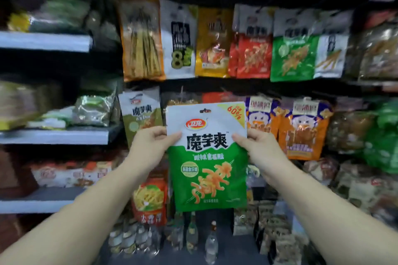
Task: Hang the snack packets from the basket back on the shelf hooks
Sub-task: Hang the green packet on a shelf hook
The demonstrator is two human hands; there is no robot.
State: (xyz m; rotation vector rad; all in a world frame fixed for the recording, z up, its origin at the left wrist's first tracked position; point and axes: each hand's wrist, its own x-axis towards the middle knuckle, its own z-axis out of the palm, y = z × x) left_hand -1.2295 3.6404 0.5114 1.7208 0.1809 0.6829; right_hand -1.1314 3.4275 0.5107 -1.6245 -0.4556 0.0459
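Behind both hands, filling the view: a dark shelf wall (215,87) hung with rows of snack packets. To the left of the left hand, pale grey shelf boards (53,135) stacked with blurred bags.

Above the hands, a top row of hanging packets: an orange one with long sticks (141,38), a white one marked with an 8 (179,38), a yellow one (213,43), a red one (253,49), and a matching green-and-white one (294,54).

Between the two hands, held upright and facing the camera: the green-and-white snack packet (206,157), its hang hole at the top edge, in front of the second row and not on any hook.

Just right of the right hand, two orange packets with a cartoon face (301,129). Just above the left hand, an olive-and-white packet (141,112). Below the left hand, a red-orange packet with yellow strips (149,200).

Left hand (150,144): pinching the packet's left edge, thumb on the front, fingers curled behind.

Right hand (258,146): pinching the right edge likewise, thumb on the front.

Below the held packet, small bottles (212,243), blurred.
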